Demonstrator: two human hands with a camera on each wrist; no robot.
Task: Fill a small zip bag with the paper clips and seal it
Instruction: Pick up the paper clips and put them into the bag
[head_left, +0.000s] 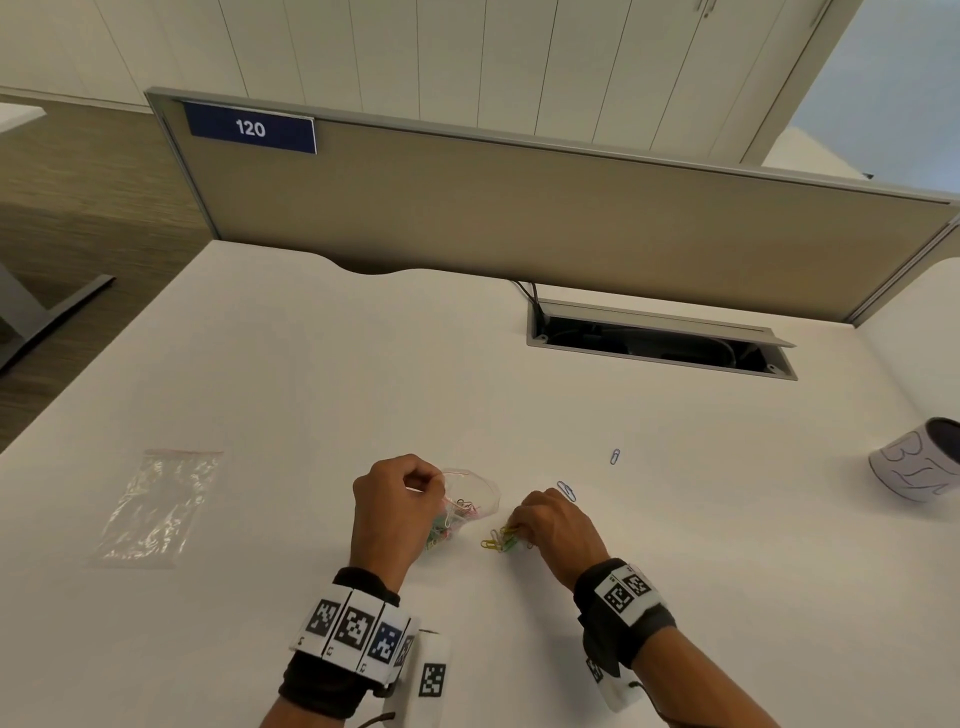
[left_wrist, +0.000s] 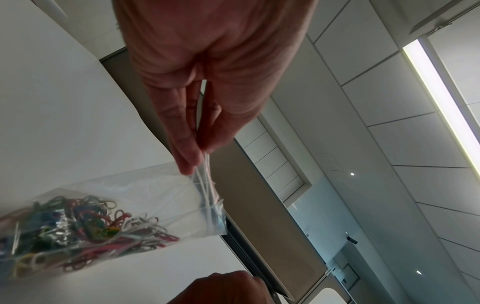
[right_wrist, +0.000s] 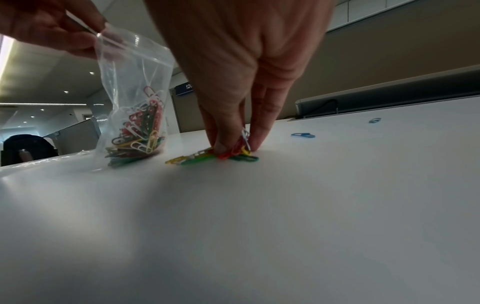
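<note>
My left hand (head_left: 400, 499) pinches the top edge of a small clear zip bag (head_left: 470, 501) with a red seal line and holds it upright, its bottom touching the white table (head_left: 311, 364). The bag (right_wrist: 135, 98) holds several coloured paper clips (left_wrist: 78, 228); its mouth is open. Just right of it, my right hand (head_left: 550, 525) reaches down and its fingertips (right_wrist: 257, 144) pinch a small heap of coloured clips (right_wrist: 223, 154) lying on the table. A blue clip (head_left: 566, 490) lies just beyond the right hand and another blue clip (head_left: 615, 456) farther right.
A second clear zip bag (head_left: 161, 504) lies flat at the left. A cup wrapped in white paper (head_left: 919, 460) stands at the right edge. An open cable hatch (head_left: 660, 343) sits at the back before a beige partition (head_left: 519, 208).
</note>
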